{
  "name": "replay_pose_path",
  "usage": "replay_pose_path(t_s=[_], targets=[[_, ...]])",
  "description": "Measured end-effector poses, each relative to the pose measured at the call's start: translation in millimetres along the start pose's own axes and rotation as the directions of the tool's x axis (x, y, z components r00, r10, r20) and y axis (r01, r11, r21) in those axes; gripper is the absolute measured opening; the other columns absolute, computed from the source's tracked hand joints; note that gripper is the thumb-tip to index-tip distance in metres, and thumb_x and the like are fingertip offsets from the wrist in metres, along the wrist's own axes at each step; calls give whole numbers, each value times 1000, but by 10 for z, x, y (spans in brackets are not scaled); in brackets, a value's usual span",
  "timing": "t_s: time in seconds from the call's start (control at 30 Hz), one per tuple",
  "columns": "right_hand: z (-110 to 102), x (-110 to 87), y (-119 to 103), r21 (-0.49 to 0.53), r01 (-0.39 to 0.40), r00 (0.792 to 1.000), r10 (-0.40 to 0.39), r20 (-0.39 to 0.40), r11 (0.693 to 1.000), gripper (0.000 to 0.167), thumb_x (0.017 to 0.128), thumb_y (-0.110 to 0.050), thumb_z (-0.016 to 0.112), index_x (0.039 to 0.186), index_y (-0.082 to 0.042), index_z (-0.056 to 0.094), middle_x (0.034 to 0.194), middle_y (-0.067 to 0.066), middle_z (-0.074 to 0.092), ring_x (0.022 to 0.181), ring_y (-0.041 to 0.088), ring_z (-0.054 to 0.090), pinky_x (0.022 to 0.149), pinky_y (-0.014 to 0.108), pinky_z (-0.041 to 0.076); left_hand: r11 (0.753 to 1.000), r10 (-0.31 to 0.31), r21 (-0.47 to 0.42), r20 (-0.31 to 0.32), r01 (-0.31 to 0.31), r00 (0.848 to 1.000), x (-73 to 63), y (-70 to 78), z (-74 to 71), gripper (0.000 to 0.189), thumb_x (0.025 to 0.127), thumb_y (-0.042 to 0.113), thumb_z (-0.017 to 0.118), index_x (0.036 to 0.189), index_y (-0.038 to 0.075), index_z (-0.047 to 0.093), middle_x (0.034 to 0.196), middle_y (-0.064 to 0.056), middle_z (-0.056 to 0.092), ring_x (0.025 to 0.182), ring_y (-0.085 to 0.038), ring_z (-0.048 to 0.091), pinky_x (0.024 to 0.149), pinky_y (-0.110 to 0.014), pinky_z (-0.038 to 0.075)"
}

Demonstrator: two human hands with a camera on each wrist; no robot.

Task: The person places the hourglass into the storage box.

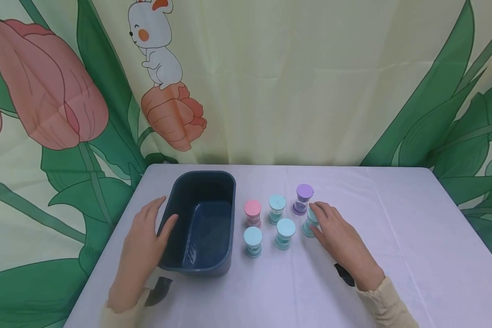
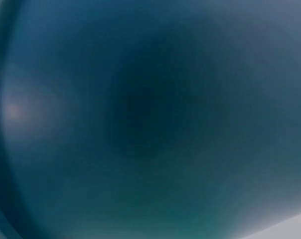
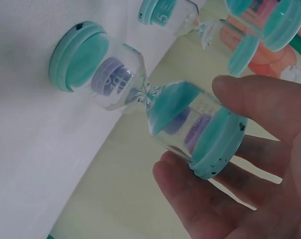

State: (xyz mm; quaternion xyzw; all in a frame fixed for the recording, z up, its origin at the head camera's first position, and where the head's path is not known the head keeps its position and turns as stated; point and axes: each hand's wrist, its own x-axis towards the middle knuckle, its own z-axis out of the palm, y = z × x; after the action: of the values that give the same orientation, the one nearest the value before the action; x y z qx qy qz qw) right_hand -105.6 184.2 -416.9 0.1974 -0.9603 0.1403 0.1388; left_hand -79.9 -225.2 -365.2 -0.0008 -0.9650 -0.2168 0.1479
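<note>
Centre-right, the right hand (image 1: 338,239) surrounds a teal-capped clear hourglass (image 3: 165,107), grip unclear; centre-left, the left hand (image 1: 141,243) spreads loosely beside a navy plastic bin (image 1: 207,228).

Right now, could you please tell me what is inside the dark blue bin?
Only floor and walls show inside the dark blue bin; its near rim hides the inner wall beneath.

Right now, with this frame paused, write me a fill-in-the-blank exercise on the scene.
The dark blue bin stands to the person's ____ of the hourglasses.
Of the six hourglasses, ____ are teal.
The remaining two are a pink hourglass and a ____ one.
The hand at a teal hourglass is the ____ one.
Missing words: left; four; purple; right.
</note>
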Motion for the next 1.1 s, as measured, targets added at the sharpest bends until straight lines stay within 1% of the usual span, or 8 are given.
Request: replay_pose_path(t_s=[0.1, 0.2, 0.3, 0.37, 0.6, 0.7, 0.93, 1.1], targets=[[5, 0, 9, 3, 9, 1000, -9, -15, 1000, 54, 85, -5, 77, 131, 4, 53, 125, 20, 56, 109, 34, 59, 78, 44, 57, 1000, -29, -9, 32, 30, 999, 29, -44, -7, 59, 101, 39, 56, 147, 5, 42, 147, -24, 45, 134, -43, 44, 104, -62, 39], [10, 3, 16, 10, 19, 999, -18, -30, 1000, 52, 85, -3, 77, 130, 4, 54, 124, 19, 57, 108, 33, 59, 77, 43, 57, 998, -53, -33, 63, 55, 997, 53, -89, -3, 60, 102, 39, 54, 149, 5, 40, 146, -25, 46, 130, -43, 48, 101, -63, 42], [5, 5, 19, 19, 16, 999, -16, -31, 1000, 51, 85, -2, 76, 130, 3, 54, 123, 18, 57, 108, 33, 60, 78, 44, 57, 994, -58, -84, 83, 65, 995, 80, -139, 10, 58, 102, 38, 53, 149, 5, 39, 142, -25, 49, 124, -43, 53, 97, -61, 46], [4, 6, 21, 25, 9, 1000, -9, -29, 1000, 51, 85, -3, 76, 130, 3, 54, 123, 18, 57, 109, 33, 60, 79, 44, 57, 989, -54, -129, 97, 66, 994, 100, -174, 22, 57, 102, 34, 54, 149, 5, 39, 141, -24, 50, 123, -43, 54, 97, -59, 47], [36, 13, 33, 31, -2, 1000, 3, -30, 1000, 52, 84, -3, 78, 129, 2, 55, 123, 17, 57, 109, 32, 61, 81, 44, 57, 961, -52, -261, 169, 96, 984, 163, -292, 43, 53, 103, 27, 54, 149, 6, 38, 141, -23, 52, 125, -41, 55, 98, -55, 48], [43, 14, 35, 36, -1, 1000, 2, -31, 999, 52, 83, -3, 78, 129, 3, 55, 122, 17, 57, 108, 32, 62, 82, 44, 57, 951, -56, -288, 191, 110, 980, 171, -331, 45, 51, 103, 26, 53, 149, 8, 38, 139, -22, 54, 125, -40, 55, 98, -56, 48], [34, 21, 35, 53, -7, 1000, 8, -25, 999, 52, 83, -2, 78, 129, 3, 55, 123, 17, 57, 107, 32, 63, 84, 44, 56, 934, -40, -341, 211, 112, 977, 189, -403, 53, 47, 104, 25, 51, 147, 8, 41, 136, -24, 55, 122, -43, 57, 96, -57, 49], [25, 27, 44, 74, -30, 1000, 31, -4, 997, 53, 83, -3, 78, 131, 3, 55, 124, 17, 58, 109, 33, 63, 87, 46, 56, 901, -38, -410, 243, 139, 969, 219, -457, 66, 46, 104, 27, 52, 146, 9, 45, 139, -23, 55, 124, -41, 57, 97, -51, 49]])
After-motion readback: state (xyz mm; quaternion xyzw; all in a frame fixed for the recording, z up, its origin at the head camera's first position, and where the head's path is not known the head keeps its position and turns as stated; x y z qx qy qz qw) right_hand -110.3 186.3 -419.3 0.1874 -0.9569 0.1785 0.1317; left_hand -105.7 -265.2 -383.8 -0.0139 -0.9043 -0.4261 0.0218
